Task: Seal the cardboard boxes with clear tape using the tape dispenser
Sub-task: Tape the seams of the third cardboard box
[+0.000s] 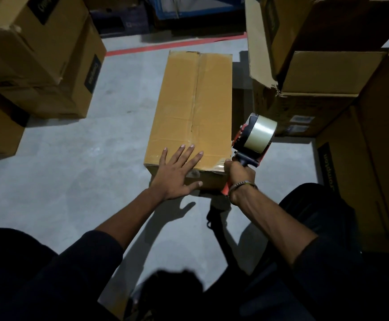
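While our left hand (pixel 177 173) presses flat, fingers spread, on the box (pixel 192 107), our right hand (pixel 240 173) grips the dispenser (pixel 252 140) at its four o'clock corner.

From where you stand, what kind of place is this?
Probably a warehouse or stockroom: stacked cardboard boxes on both sides, a bare concrete floor with a red floor line, and a box being sealed with a tape dispenser.

Dim overhead light, hard shadows below arms, blurred warped edges.
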The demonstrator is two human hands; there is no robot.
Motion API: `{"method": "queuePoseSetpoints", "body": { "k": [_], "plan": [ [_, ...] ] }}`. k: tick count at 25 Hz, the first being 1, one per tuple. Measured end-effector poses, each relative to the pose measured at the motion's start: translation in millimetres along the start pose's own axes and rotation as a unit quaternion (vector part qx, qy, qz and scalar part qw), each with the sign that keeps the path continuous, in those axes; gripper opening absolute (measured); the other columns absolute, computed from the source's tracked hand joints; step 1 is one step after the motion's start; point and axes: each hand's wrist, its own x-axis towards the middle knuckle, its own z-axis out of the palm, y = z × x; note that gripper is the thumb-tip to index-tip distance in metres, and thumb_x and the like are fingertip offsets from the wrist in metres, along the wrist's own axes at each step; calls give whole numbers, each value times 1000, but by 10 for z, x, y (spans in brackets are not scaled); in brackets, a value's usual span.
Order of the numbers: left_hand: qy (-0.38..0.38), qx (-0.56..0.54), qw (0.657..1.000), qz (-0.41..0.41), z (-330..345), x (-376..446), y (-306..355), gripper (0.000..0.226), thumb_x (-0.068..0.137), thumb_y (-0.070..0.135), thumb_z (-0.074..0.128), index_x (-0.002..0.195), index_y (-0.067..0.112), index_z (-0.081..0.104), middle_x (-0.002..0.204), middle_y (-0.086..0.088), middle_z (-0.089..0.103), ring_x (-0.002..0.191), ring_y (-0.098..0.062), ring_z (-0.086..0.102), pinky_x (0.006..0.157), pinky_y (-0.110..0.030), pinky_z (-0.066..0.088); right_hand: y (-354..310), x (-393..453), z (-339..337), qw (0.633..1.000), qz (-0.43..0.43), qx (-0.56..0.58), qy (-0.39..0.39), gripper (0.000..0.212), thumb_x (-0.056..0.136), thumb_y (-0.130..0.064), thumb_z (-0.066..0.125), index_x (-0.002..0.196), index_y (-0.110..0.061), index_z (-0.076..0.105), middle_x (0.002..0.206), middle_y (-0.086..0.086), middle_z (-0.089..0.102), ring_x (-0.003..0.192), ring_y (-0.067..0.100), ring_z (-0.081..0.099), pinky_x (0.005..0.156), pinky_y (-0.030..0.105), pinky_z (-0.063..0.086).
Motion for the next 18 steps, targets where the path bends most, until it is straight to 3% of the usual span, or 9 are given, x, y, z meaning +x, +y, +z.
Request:
{"method": "queuePoseSetpoints", "body": {
  "k": [3,6,8,11,14,16,18],
  "plan": [
    [-3,-62,996,-58,15,8,67,100,94,86,32,168,30,-3,177,8,-3,162,-19,-1,124,-67,2,-204,-111,40,1000,-24,-8,-7,48,61,-23,77,108,-9,72,100,5,75,90,27,70,89,44,59],
    [-2,-148,976,-161,24,91,185,101,95,84,23,167,23,-13,173,6,-23,158,-15,-22,123,-54,-18,-371,-93,79,999,-30,35,-28,35,83,-7,73,118,-9,70,101,4,71,89,22,64,75,31,51],
    [22,-192,952,-238,30,124,291,90,100,76,17,168,23,-10,173,3,-24,157,-15,-28,121,-52,-24,-332,-124,78,997,-27,55,-37,32,82,-1,70,112,-10,74,102,7,75,88,23,70,73,34,59],
    [95,-248,902,-339,20,-5,355,73,105,66,16,169,30,13,177,1,-5,161,-17,-16,126,-56,-14,-177,-284,77,994,0,92,-53,24,78,-1,74,101,-6,77,98,15,79,89,32,77,86,53,62],
    [149,-299,884,-326,19,-283,205,69,104,61,23,167,33,21,176,-8,-9,161,-24,-16,129,-56,-2,2,-578,76,991,1,113,-70,23,86,-3,74,109,-6,76,97,7,80,85,24,76,73,39,62],
    [148,-349,844,-379,-39,-469,68,74,100,62,29,168,38,11,173,-11,-23,160,-28,-18,128,-56,-4,236,-807,91,990,16,100,-102,21,92,-8,72,112,-12,76,106,-1,78,94,18,72,72,35,58],
    [123,-438,771,-446,-11,-584,-78,88,96,63,41,165,41,-8,174,-4,-21,161,-32,-8,128,-61,3,449,-1011,118,988,38,71,-135,17,91,-13,75,107,-15,77,107,0,78,98,21,71,73,41,59]
  ]
}}
